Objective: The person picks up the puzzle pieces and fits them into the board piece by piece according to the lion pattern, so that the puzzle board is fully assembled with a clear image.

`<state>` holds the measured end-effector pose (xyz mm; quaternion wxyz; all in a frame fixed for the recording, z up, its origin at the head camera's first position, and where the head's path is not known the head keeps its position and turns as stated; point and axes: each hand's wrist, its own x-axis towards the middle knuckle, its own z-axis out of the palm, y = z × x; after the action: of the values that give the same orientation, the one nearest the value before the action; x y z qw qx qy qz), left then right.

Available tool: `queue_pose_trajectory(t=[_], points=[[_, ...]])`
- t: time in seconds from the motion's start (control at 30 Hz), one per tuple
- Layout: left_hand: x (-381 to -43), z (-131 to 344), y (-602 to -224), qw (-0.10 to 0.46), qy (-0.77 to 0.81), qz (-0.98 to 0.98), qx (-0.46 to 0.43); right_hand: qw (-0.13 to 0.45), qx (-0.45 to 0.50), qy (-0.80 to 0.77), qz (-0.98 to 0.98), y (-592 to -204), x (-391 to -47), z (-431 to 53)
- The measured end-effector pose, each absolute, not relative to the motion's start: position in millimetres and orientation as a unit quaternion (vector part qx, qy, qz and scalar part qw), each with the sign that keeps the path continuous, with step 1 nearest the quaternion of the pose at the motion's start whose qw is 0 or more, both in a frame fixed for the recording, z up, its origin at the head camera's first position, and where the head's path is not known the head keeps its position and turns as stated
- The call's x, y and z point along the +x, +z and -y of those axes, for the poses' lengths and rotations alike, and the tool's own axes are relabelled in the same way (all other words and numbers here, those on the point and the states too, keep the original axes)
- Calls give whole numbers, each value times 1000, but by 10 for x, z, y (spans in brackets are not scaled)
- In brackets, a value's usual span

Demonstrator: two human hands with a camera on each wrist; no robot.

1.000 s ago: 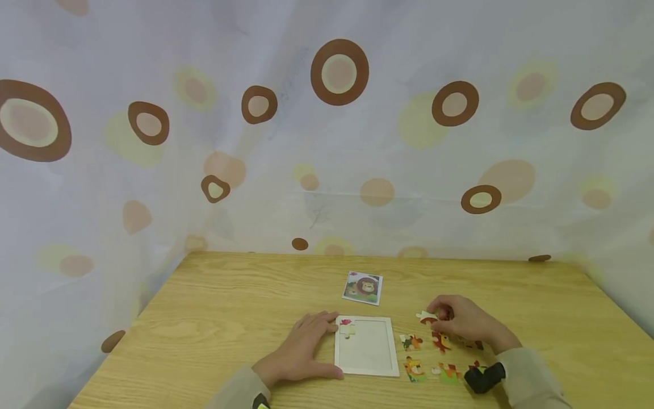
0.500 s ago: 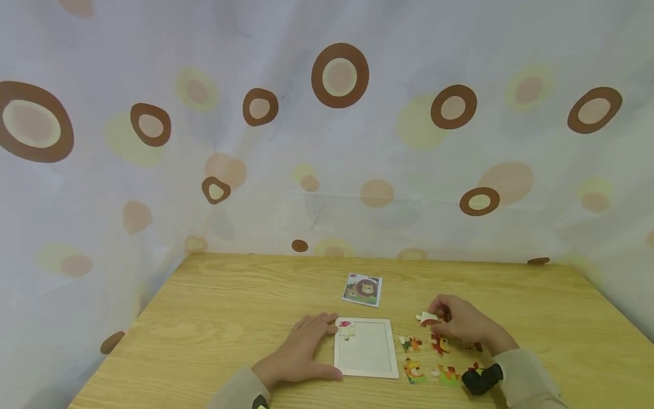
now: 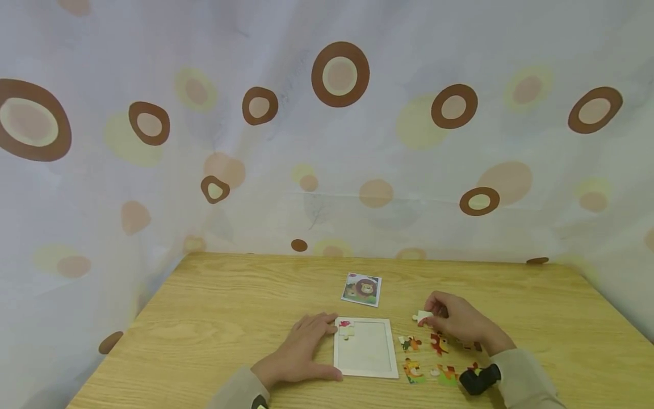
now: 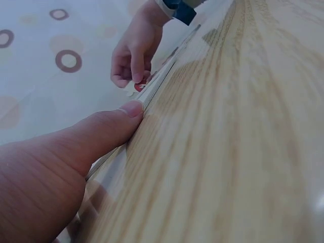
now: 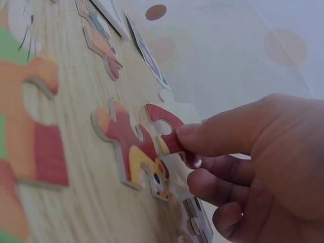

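A white and dark red jigsaw piece is pinched between the thumb and fingers of the right hand, beyond the top row of loose pieces and to the right of the puzzle tray. The left hand is well apart from it, across the tray. Whether the held piece touches the wood is hard to tell.

Just nearer the person lie an orange and green piece and a dark red piece with a yellow patch (the right wrist view shows an eye printed on it). A yellow and orange piece and an orange and green-edged piece make a nearer row; more pieces to the right are partly covered by the right forearm and its black wrist camera. Inside the tray, a piece with a pink bird sits in the far left corner. Past the tray, a lion picture card lies flat on the wooden table.

The left hand is spread wide, fingertips at the tray's left rim and thumb at its near left corner. The right hand reaches in from the right, its other fingers curled beneath.
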<state>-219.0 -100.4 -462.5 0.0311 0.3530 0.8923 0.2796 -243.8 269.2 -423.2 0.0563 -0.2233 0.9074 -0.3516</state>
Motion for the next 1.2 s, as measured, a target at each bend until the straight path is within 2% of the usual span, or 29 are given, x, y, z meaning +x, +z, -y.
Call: queue_pose_trajectory(t=[0.33, 0.47, 1.2], points=[[-2192, 1029, -4579, 21, 270, -896, 353, -6, -216, -359, -908, -4191, -2436, -2537], [-2179, 1034, -4576, 23, 271, -897, 349, -14, -222, -364, -905, -4179, -2426, -2443], [-2223, 1000, -4654, 17, 259, -899, 353, 35, -301, -390, -870, -4254, -2394, -1830]])
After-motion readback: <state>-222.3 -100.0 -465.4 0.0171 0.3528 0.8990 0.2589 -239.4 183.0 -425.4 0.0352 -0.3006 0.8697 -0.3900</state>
